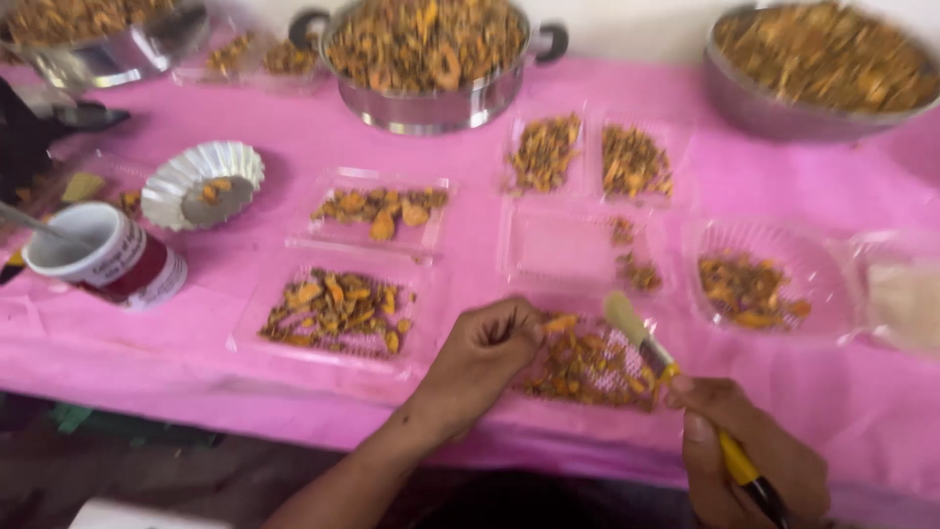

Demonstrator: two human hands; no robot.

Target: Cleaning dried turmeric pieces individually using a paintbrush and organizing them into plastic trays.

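Observation:
My left hand [480, 358] is curled at the near edge of a clear plastic tray [587, 367] of brown and orange dried pieces, its fingertips pinching one orange piece [560, 322]. In my right hand [749, 456] I hold a yellow-handled brush [676, 377] whose pale bristles point up and left over that same tray. Both hands are at the front edge of the pink-covered table [470, 196].
More clear trays of the same pieces [338, 313] [382, 211] [587, 157] lie across the table, one nearly bare [558, 245]. A round clear dish [754, 284], a fluted foil cup [204, 184], a red-and-white tin [108, 257] and three large metal pots [431, 59] [822, 69] [98, 39] stand around.

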